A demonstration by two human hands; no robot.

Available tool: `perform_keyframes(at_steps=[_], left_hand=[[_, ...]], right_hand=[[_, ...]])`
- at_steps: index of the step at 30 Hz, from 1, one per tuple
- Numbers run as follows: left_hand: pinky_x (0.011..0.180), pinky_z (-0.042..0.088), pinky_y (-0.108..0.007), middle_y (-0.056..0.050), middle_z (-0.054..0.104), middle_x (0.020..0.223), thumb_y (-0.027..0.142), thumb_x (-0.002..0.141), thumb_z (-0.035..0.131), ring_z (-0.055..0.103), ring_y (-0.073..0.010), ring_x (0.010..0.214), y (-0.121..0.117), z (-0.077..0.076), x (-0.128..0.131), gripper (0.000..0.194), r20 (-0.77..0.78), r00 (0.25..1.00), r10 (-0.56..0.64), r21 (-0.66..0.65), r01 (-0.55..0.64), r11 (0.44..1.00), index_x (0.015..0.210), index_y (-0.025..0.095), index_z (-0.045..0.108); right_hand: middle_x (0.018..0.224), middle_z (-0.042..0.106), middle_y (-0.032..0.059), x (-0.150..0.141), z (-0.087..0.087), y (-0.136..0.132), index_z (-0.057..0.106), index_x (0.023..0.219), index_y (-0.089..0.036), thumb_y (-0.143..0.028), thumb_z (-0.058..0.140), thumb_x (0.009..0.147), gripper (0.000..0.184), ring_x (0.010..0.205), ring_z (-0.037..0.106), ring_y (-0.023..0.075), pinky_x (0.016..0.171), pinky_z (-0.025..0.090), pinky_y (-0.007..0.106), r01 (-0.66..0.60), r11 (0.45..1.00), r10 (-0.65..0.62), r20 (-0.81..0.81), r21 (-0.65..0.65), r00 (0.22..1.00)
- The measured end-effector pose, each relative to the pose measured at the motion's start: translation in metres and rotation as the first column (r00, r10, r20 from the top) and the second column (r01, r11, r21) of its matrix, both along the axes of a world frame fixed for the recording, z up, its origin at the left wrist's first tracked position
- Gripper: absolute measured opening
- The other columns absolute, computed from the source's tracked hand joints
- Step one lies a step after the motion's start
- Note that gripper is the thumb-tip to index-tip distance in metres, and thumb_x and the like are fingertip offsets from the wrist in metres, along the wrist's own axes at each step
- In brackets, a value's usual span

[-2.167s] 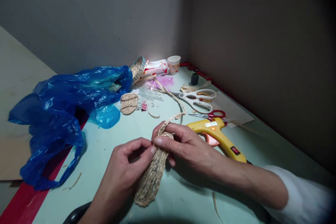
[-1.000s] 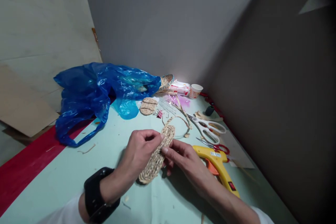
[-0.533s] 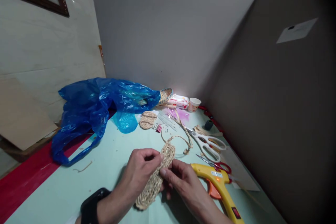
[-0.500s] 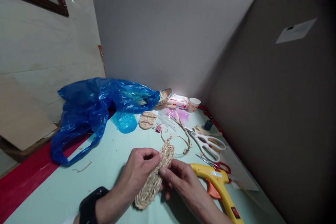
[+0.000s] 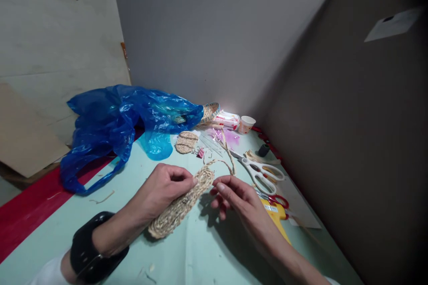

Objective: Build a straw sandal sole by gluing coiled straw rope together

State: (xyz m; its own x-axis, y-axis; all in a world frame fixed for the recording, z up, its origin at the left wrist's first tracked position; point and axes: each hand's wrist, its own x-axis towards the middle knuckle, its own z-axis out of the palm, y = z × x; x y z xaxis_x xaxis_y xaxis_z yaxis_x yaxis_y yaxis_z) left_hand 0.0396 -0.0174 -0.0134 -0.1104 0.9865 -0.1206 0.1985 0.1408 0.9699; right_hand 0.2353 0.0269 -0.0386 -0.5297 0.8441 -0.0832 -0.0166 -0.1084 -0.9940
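Tan braided straw forms the long oval pad [image 5: 183,205] that slants across the lower middle of the frame, its far end up and to the right. My left grip [image 5: 163,189] pinches it near that end; a black wristband [image 5: 95,246] circles the wrist. My right grip [image 5: 240,196] is at the pad's right edge, thumb near forefinger, and I cannot tell whether it holds anything fine. From the far end loops a straw cord [image 5: 219,161]. White-handled scissors [image 5: 250,166], red-handled scissors [image 5: 282,200] and a partly hidden yellow glue gun [image 5: 275,218] lie right of centre on the pale green surface [image 5: 197,254].
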Motion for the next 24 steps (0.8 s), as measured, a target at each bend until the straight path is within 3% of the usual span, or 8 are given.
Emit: perform_keyframes(at_steps=[5,9,15,24], left_hand=[[0.056,0.029,-0.025,0.002,0.053,0.059,0.033,0.072,0.067,0.041,-0.0121,0.059,-0.001,-0.001,0.003,0.022,-0.045,0.988,-0.146,-0.040,0.145,0.989,0.066,0.012,0.072],[0.054,0.029,-0.025,0.003,0.053,0.058,0.031,0.075,0.066,0.040,-0.0113,0.058,-0.002,0.001,0.004,0.021,-0.088,0.973,-0.215,-0.051,0.211,0.976,0.067,0.012,0.073],[0.052,0.028,-0.024,0.004,0.049,0.057,0.029,0.076,0.063,0.037,-0.0097,0.056,-0.001,0.002,0.002,0.022,-0.099,0.957,-0.271,-0.053,0.267,0.962,0.065,0.011,0.071],[0.051,0.027,-0.024,0.004,0.049,0.057,0.027,0.075,0.064,0.037,-0.0098,0.057,0.000,-0.002,0.000,0.021,-0.133,0.936,-0.326,-0.051,0.322,0.945,0.066,0.010,0.073]], right_hand=[[0.075,0.063,0.0000,0.002,0.003,-0.004,0.065,0.094,-0.014,-0.045,0.071,0.088,0.032,0.061,0.057,0.0090,0.055,0.048,0.020,-0.055,0.998,0.055,-0.079,-0.004,0.995],[0.064,0.054,-0.0057,0.000,0.004,-0.007,0.068,0.082,-0.014,-0.044,0.075,0.085,0.031,0.054,0.058,0.0064,0.056,0.044,0.019,-0.039,0.999,0.038,-0.054,-0.011,0.998],[0.065,0.056,-0.0049,-0.004,0.000,-0.012,0.070,0.079,-0.014,-0.044,0.080,0.079,0.032,0.054,0.057,0.0064,0.056,0.041,0.020,0.035,0.995,-0.039,-0.049,-0.092,0.998],[0.071,0.061,-0.0037,-0.006,-0.004,-0.021,0.073,0.085,-0.015,-0.042,0.080,0.080,0.028,0.052,0.056,0.0047,0.054,0.041,0.018,0.024,0.992,-0.035,-0.088,-0.125,0.996]])
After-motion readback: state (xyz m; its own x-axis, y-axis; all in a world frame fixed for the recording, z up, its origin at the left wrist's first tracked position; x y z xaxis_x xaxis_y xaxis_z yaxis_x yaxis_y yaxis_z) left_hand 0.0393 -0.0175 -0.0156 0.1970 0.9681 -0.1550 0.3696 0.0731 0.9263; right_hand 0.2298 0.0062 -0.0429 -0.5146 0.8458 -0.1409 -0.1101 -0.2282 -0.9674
